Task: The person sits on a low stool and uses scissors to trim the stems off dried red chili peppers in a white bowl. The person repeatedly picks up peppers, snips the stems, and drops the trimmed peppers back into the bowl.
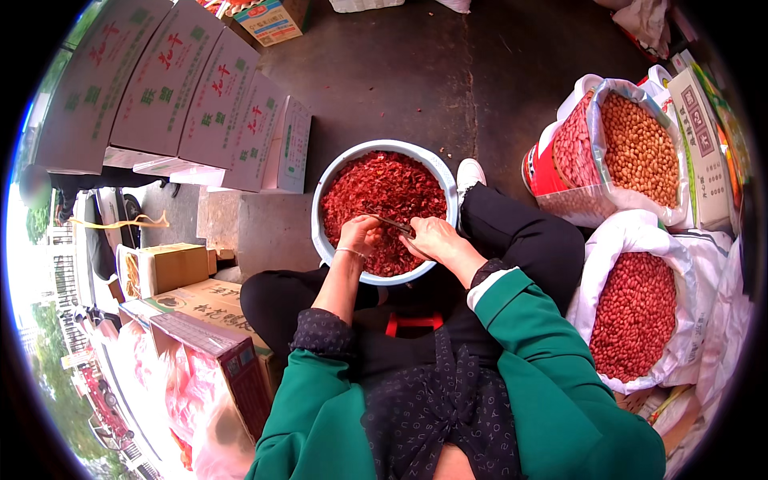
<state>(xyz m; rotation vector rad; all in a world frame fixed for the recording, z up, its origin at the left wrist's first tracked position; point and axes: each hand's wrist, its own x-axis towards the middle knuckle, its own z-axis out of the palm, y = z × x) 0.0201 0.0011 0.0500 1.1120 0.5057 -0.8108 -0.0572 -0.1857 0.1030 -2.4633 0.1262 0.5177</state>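
A round pale-blue plastic basin [445, 174] stands on the floor between my legs, filled with cut dried red chilies [384, 180]. Over its near half, my right hand [435, 239] is closed around the handles of dark metal scissors [397, 225], whose blades point left towards my left hand. My left hand [360, 235] has its fingers pinched together at the blade side of the scissors; a small dark red piece, likely a chili, seems to be between them, but it is too small to tell for certain.
Stacked white cartons [198, 90] rise at the upper left. Cardboard boxes [204, 300] and pink plastic bags [198, 384] lie at the lower left. On the right stand an open sack of tan peanuts [642, 150] and a white sack of red peanuts [633, 318]. A person stands far left.
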